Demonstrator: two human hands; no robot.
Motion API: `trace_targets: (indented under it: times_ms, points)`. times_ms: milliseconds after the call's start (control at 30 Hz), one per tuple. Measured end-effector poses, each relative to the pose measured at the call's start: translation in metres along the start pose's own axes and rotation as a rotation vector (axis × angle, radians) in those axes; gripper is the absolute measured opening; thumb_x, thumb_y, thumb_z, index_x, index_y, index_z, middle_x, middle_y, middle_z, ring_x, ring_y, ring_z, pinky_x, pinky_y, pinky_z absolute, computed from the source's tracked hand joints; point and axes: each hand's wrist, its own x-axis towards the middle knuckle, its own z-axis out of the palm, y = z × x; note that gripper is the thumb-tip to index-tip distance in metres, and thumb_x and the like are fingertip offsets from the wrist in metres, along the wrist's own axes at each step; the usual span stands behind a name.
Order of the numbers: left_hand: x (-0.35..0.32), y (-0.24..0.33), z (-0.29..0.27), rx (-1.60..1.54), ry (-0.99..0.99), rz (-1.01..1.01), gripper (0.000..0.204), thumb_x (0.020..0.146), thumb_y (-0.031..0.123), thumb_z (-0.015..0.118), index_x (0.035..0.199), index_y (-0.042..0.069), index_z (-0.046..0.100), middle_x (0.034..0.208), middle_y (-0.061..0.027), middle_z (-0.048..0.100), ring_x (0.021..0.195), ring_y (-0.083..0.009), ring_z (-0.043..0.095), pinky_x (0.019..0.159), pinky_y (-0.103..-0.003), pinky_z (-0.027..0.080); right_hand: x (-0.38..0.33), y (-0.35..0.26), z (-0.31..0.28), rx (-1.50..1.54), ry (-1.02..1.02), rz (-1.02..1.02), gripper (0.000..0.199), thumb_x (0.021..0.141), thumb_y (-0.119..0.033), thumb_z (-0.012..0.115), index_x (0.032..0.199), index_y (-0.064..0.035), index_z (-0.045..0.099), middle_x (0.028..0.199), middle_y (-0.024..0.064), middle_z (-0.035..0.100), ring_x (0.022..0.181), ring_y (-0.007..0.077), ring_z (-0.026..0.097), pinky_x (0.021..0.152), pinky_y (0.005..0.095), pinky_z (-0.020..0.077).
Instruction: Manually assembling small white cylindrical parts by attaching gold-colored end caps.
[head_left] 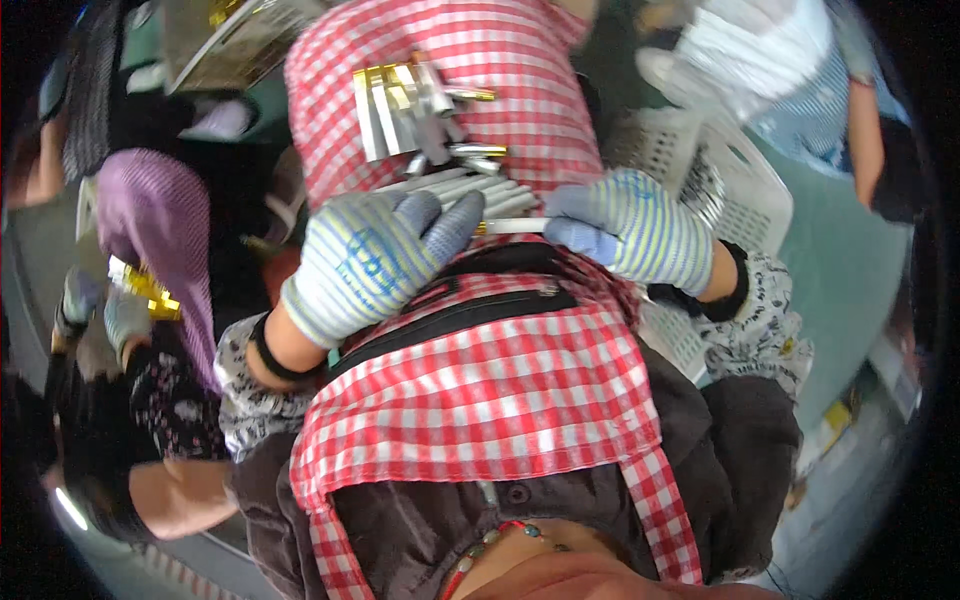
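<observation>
A slim white tube with a gold end (516, 226) lies level between my two gloved hands, above my lap. My left hand (375, 255) is closed, pinching the tube's gold end between thumb and fingers. From the other side, the closed fingertips of my right hand (635, 230) grip the white end. Just beyond them, several plain white tubes (465, 186) lie side by side on the red checked apron (520, 75). Farther up my lap is a loose pile of silver and gold tubes (400, 105), some lying crosswise.
To my right stands a white perforated basket (750, 180) with shiny silver pieces inside. A grey crate (235, 45) holding something gold sits at the far left. Co-workers sit on both sides; a gloved hand at the left is near gold-and-white pieces (145, 285).
</observation>
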Motion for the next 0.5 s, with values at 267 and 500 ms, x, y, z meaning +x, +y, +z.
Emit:
trace_targets:
  times_ms: [267,500]
  points:
    - [0.075,0.018,-0.048,-0.284,0.190,-0.074,0.044,0.075,0.015,0.071,0.118,0.008,0.066,0.112,-0.0118,0.066,0.094,-0.0278,0.068,0.078,-0.037,0.055,-0.149,0.087,-0.031,-0.198,0.515,0.189,0.024,0.080,-0.010,0.058,0.103,-0.0069,0.064,0.106,0.0124,0.064,0.093,0.0327,0.063,0.086,0.0430,0.0492]
    - [-0.006,-0.044,-0.003,-0.339,0.283,-0.276,0.038,0.086,-0.002,0.059,0.123,0.003,0.062,0.122,-0.0157,0.063,0.104,-0.0263,0.064,0.088,-0.035,0.051,-0.269,0.254,0.126,-0.064,0.497,1.359,0.030,0.086,-0.008,0.052,0.111,-0.0122,0.069,0.100,0.0153,0.070,0.096,0.0337,0.066,0.087,0.0385,0.0513]
